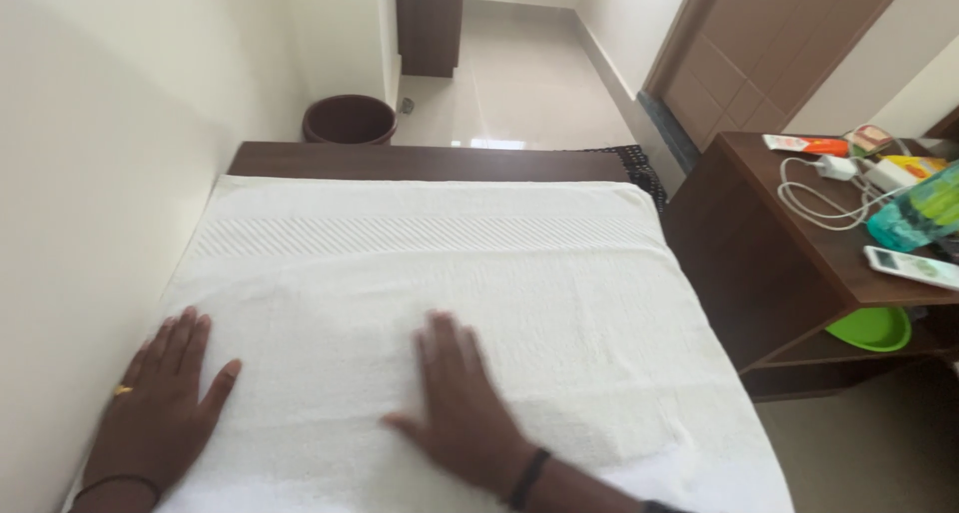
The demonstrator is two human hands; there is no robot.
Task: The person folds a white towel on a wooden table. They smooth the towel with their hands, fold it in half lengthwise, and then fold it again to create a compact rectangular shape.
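A white towel (440,263) lies spread flat over a dark wooden table (430,160), with a ribbed band across its far part. My left hand (160,403) rests palm down on the towel's near left edge, fingers apart, a ring on one finger and a thin band at the wrist. My right hand (462,403) presses flat on the towel near the middle, fingers stretched forward, a black band on the wrist. Neither hand holds anything.
A wall runs along the left side. A brown bucket (350,119) stands on the floor beyond the table. At the right, a dark side table (759,253) carries a white cable, a remote, packets and a bottle; a green bowl (871,327) sits on its lower shelf.
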